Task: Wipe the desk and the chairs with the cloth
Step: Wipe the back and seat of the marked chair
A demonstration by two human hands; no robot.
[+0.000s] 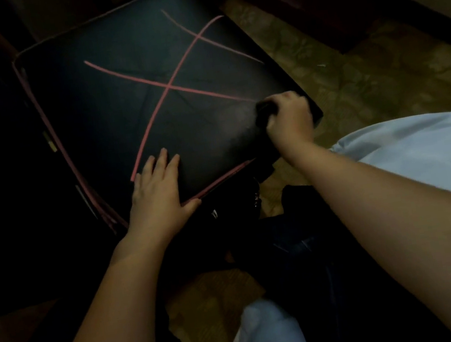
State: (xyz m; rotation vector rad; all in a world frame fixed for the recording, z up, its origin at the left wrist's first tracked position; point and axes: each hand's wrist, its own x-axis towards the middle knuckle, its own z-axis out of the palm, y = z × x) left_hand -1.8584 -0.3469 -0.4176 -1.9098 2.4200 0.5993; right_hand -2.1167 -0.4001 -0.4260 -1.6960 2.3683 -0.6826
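Cloth (264, 110): dark, bunched, hard to resolve in the dim light. It sits at the near right corner of the chair seat (120, 104), gripped by the right hand (290, 120), whose fingers curl round it. Seat: dark, smooth, faintly glossy cushion, squarish with rounded corners, pink piping on the edges and pink lines crossing its top. Left hand (158, 186) lies flat on the front edge, fingers straight, thumb over the rim, holding nothing. Floor: patterned olive carpet (364, 71). The person wears a pale blue garment (420, 150).
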